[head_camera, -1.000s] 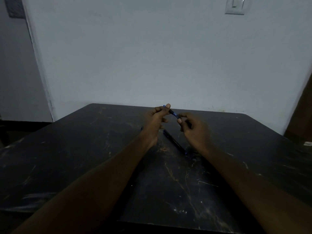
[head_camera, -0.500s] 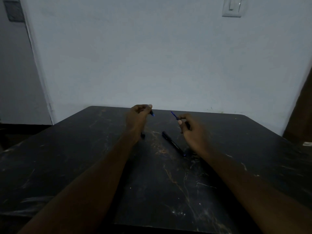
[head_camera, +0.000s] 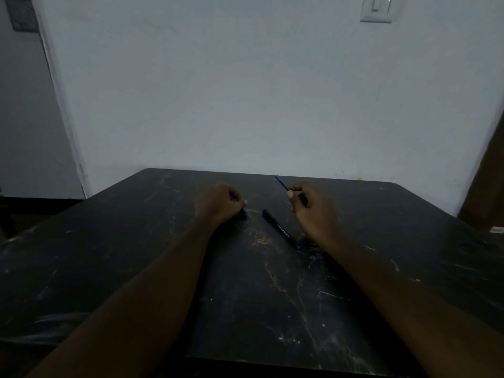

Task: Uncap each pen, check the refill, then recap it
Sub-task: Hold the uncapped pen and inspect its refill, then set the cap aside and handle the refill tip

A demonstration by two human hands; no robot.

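My right hand (head_camera: 313, 208) pinches a thin blue refill (head_camera: 281, 183), its tip pointing up and away to the left. My left hand (head_camera: 222, 203) rests low on the dark table (head_camera: 136, 255), fingers closed on a small blue pen part (head_camera: 244, 214) that peeks out below the thumb. Between my hands a black pen (head_camera: 282, 230) with white lettering lies flat, slanting from upper left to lower right, with a blue end near my right wrist.
The table's far edge meets a pale wall (head_camera: 245, 105). A light switch (head_camera: 377, 8) sits high on the wall at right. A dark brown edge (head_camera: 488, 173) stands at the far right, and a doorway gap lies at left.
My hands have pulled apart: the left went left and down to the table with the blue part, while the right kept the refill raised.
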